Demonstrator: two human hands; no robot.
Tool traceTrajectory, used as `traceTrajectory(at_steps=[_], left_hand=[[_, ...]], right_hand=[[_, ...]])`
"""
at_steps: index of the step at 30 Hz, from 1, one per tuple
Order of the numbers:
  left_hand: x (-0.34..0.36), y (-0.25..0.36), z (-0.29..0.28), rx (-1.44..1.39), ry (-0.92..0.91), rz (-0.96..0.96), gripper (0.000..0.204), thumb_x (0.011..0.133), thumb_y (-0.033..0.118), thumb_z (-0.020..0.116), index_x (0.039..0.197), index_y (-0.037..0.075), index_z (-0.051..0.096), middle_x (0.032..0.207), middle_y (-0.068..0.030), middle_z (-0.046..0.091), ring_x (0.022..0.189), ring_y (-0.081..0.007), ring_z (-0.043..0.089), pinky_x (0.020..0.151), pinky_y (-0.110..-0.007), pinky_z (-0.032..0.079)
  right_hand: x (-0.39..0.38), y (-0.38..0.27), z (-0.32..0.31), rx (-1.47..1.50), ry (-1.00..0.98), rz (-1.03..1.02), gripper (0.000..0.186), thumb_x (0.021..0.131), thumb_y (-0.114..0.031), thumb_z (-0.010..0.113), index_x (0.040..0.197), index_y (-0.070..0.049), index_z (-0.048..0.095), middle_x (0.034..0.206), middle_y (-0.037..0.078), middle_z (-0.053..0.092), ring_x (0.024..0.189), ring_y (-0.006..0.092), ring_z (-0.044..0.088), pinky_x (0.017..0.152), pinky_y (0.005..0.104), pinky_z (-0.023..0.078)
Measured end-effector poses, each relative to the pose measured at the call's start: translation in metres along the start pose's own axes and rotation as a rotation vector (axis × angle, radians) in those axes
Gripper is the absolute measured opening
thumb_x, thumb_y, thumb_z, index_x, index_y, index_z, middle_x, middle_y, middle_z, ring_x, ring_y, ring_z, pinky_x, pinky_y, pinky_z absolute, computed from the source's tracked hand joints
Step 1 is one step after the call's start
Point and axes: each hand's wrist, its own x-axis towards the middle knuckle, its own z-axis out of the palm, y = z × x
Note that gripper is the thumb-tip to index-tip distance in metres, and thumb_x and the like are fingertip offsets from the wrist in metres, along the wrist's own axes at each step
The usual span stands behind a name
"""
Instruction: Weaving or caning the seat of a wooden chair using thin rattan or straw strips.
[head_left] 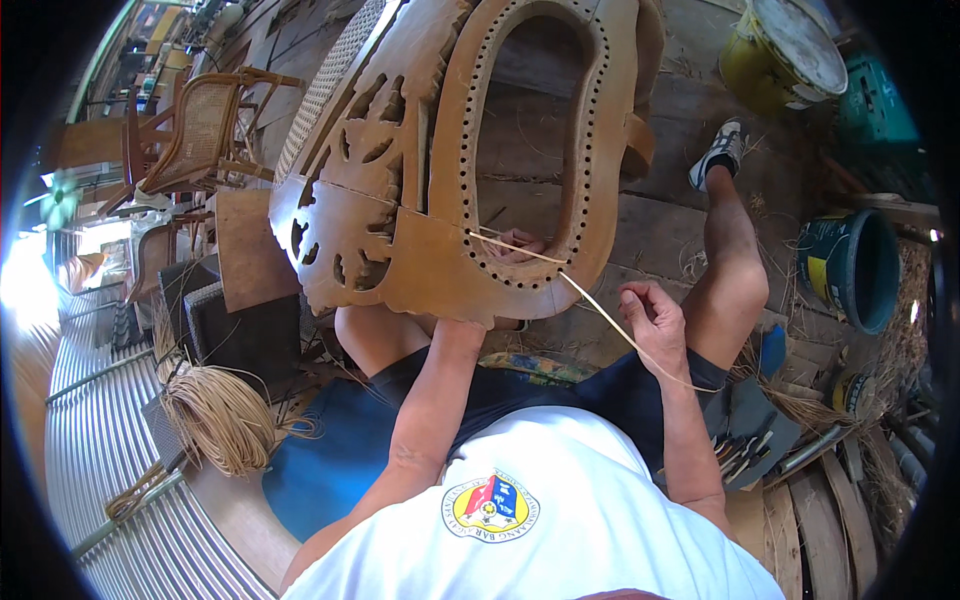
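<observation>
A brown carved wooden chair frame (420,262) leans over my lap, with a rounded opening ringed by small drilled holes. One pale cane strand (515,247) crosses the near end of this opening. Another length of cane (605,315) rises from the near rim and runs down across my right wrist. Through the opening my left hand (515,246) shows in part, beneath the frame, its fingers bent; what they grip is hidden. To the right of the frame, my right hand (655,318) is raised beside the loose strand, open, with fingers loosely curled and nothing visible in them.
At left lies a bundle of cane (222,420), near a cane-backed chair (205,130). A yellow bucket (785,50) and a dark teal bucket (850,268) stand at right. Several hand tools (745,455) lie by my right elbow. My legs flank the frame.
</observation>
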Motion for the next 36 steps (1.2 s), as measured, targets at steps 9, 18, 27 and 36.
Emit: traceTrajectory(at_steps=[9, 18, 27, 36], left_hand=[[0.004, 0.002, -0.012, 0.703, 0.141, 0.037, 0.051, 0.109, 0.038, 0.028, 0.137, 0.0, 0.048, 0.133, -0.0169, 0.056, 0.119, -0.0279, 0.057, 0.11, -0.041, 0.046], [-0.002, -0.006, -0.006, 0.655, 0.169, 0.084, 0.054, 0.108, 0.038, 0.03, 0.141, -0.003, 0.041, 0.137, -0.0198, 0.05, 0.125, -0.0317, 0.053, 0.114, -0.048, 0.043], [-0.014, -0.001, 0.014, 0.068, -0.176, 0.1, 0.061, 0.105, 0.051, 0.034, 0.145, 0.006, 0.044, 0.138, -0.0229, 0.053, 0.131, -0.0379, 0.053, 0.113, -0.054, 0.044], [-0.013, 0.004, 0.005, 1.486, -0.022, 0.246, 0.052, 0.107, 0.035, 0.038, 0.151, 0.007, 0.039, 0.145, -0.014, 0.052, 0.13, -0.0274, 0.054, 0.115, -0.045, 0.042]], right_hand=[[0.001, 0.001, 0.001, -0.008, -0.023, 0.018, 0.016, 0.101, -0.016, 0.066, 0.105, -0.001, 0.068, 0.081, -0.004, 0.062, 0.074, 0.0041, 0.054, 0.068, 0.0218, 0.045], [-0.001, 0.002, 0.002, -0.023, -0.016, 0.023, 0.018, 0.101, -0.018, 0.066, 0.106, -0.001, 0.069, 0.08, -0.004, 0.062, 0.073, 0.0038, 0.054, 0.067, 0.0216, 0.045], [-0.003, 0.005, 0.002, -0.007, -0.01, 0.071, 0.016, 0.101, -0.016, 0.066, 0.105, -0.001, 0.069, 0.078, -0.005, 0.061, 0.071, 0.0036, 0.053, 0.065, 0.0216, 0.044], [-0.004, 0.008, 0.001, 0.001, -0.011, 0.091, 0.016, 0.101, -0.015, 0.065, 0.105, 0.0, 0.069, 0.08, -0.004, 0.062, 0.073, 0.0037, 0.054, 0.066, 0.022, 0.045]])
